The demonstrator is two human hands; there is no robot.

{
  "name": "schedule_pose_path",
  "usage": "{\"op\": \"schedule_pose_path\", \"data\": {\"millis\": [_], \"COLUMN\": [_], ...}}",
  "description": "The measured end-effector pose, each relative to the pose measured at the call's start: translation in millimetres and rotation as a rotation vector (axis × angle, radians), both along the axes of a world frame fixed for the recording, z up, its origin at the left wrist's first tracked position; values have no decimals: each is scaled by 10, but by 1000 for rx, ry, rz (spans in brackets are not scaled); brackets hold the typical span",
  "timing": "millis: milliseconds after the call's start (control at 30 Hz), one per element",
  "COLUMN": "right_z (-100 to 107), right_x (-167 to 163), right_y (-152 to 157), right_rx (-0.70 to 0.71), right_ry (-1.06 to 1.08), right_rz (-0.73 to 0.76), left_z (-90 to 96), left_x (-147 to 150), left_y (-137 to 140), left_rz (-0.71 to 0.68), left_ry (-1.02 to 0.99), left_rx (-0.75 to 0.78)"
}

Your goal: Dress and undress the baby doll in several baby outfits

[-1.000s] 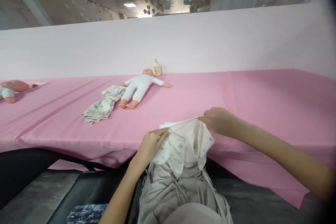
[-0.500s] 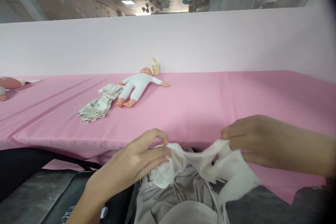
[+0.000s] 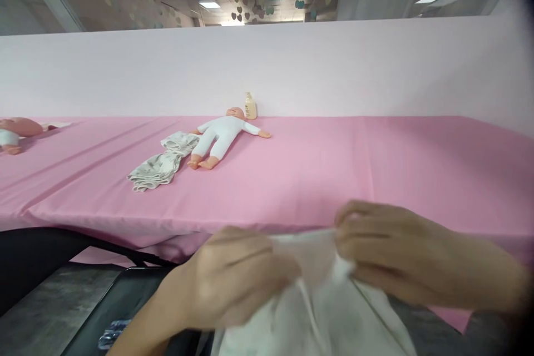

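Observation:
A thin white cloth (image 3: pixel 321 311) hangs spread between my two hands over my lap, just off the front edge of the pink-covered table (image 3: pixel 317 178). My left hand (image 3: pixel 242 278) is closed on its upper left edge, smeared a little by motion. At the upper right edge, the fingers of my right hand (image 3: pixel 387 245) pinch the same fabric. Whether the cloth is a garment I cannot tell. A stretch of its top edge is pulled fairly straight between the hands, and its lower part drapes down out of view.
On the table lies a baby doll (image 3: pixel 223 133) in white, with a pale pump bottle (image 3: pixel 250 107) by its head and folded light patterned cloths (image 3: pixel 161 164) beside its legs. Another doll (image 3: pixel 23 128) lies far left. A black chair (image 3: pixel 125 289) stands at lower left.
The cloth was bunched between my hands and is now spread out, hanging over my lap. My left hand has moved right and closed up; my right hand has shifted slightly left and down.

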State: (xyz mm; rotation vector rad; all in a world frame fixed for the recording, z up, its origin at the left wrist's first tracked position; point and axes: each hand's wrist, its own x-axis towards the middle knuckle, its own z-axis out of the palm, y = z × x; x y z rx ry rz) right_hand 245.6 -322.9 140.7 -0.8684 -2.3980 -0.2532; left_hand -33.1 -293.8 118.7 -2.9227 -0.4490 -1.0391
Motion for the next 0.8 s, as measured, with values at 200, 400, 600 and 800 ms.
{"op": "schedule_pose_path", "data": {"millis": [200,400,600,800], "right_z": [34,-17,20,-89], "right_x": [-202,-129,-172,-232], "right_y": [367,373,165,274], "right_rx": [86,216,251,179], "right_ry": [-314,-257,-219,-302], "right_rz": [32,35,12,-77], "left_z": [70,58,93,34], "left_x": [121,78,137,231], "left_y": [363,331,171,284], "left_rz": [147,178,206,357], "left_ry": [30,22,50,36], "left_rx": [94,158,276,464]}}
